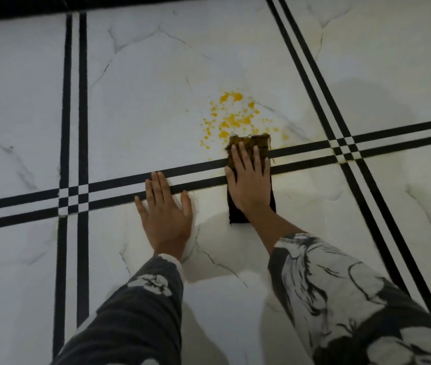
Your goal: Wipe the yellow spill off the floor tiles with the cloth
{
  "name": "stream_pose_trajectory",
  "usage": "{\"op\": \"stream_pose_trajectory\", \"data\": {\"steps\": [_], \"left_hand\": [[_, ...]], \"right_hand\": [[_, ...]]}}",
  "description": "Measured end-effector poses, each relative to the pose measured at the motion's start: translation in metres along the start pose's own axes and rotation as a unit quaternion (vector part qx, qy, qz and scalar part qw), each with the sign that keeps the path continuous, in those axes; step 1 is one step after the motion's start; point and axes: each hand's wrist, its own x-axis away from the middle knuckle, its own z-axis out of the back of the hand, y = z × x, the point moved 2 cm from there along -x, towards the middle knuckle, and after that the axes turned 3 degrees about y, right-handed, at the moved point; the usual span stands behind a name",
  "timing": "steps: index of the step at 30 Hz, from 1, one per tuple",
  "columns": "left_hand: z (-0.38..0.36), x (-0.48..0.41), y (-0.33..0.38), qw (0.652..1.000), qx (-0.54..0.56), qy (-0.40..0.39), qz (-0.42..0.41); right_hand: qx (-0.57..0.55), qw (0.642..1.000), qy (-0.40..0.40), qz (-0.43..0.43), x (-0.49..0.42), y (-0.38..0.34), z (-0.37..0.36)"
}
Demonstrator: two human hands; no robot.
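Note:
A yellow spill [231, 115] of splatters and drops lies on a white marble floor tile [156, 101], just beyond a pair of black stripes. A folded dark cloth [261, 142], stained yellow-brown at its far end, lies flat across those stripes with its far edge touching the near side of the spill. My right hand [247, 180] presses flat on top of the cloth, fingers spread and pointing at the spill. My left hand [164, 209] rests flat on the bare floor to the left of the cloth, holding nothing.
Double black stripes [73, 127] cross the white tiles in a grid. A dark band [130, 3] runs along the far edge of the floor. Faint yellowish smears [285, 135] show on the tile right of the cloth.

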Motion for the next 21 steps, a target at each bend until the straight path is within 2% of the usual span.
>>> {"op": "stream_pose_trajectory", "data": {"steps": [3, 5, 7, 11, 21], "left_hand": [[0.003, 0.000, 0.001, 1.000, -0.003, 0.001, 0.003], [0.005, 0.002, 0.002, 1.000, -0.003, 0.006, 0.006], [0.004, 0.002, 0.001, 1.000, -0.005, 0.005, 0.008], [0.002, 0.002, 0.001, 1.000, -0.013, 0.004, 0.019], [0.005, 0.003, 0.005, 0.999, -0.024, -0.020, 0.035]], "right_hand": [[0.009, 0.978, -0.035, 0.206, 0.011, -0.012, 0.001], [0.020, 0.963, -0.056, 0.264, -0.008, -0.013, 0.001], [0.022, 0.967, -0.037, 0.250, -0.035, -0.020, 0.000], [-0.005, 0.986, -0.036, 0.162, -0.079, -0.042, -0.009], [-0.025, 0.984, -0.039, 0.172, -0.080, -0.043, -0.006]]}}
